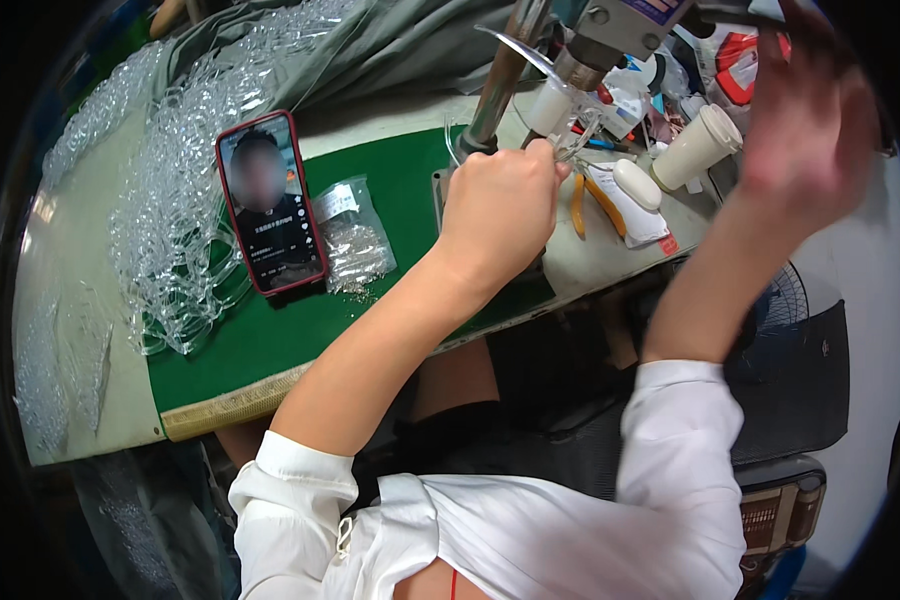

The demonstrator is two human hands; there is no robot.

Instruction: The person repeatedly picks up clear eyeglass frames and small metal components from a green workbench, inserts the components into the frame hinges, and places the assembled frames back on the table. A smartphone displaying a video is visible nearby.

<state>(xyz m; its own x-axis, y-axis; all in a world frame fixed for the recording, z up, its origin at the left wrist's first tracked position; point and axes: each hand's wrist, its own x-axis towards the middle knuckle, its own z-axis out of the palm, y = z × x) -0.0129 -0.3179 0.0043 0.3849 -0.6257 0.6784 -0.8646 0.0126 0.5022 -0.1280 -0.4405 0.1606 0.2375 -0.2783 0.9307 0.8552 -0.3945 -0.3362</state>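
The left hand [500, 205] is at the press [620, 28], its fingers curled out of sight; I cannot tell whether its grip pinches the clear plastic piece [573, 148] just beside it, toward the far side of the counter [80, 230]. At far right, the blurred right hand [805, 130] nears the dark lever [740, 18], its grip unreadable. The press top is cut off.

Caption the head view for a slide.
Left hand holds a clear plastic piece at a metal machine; right hand raised, blurred.

Bright bench [125, 400], glinting clear plastic [185, 230], black bowed rim, right fingers [805, 90] motion-blurred
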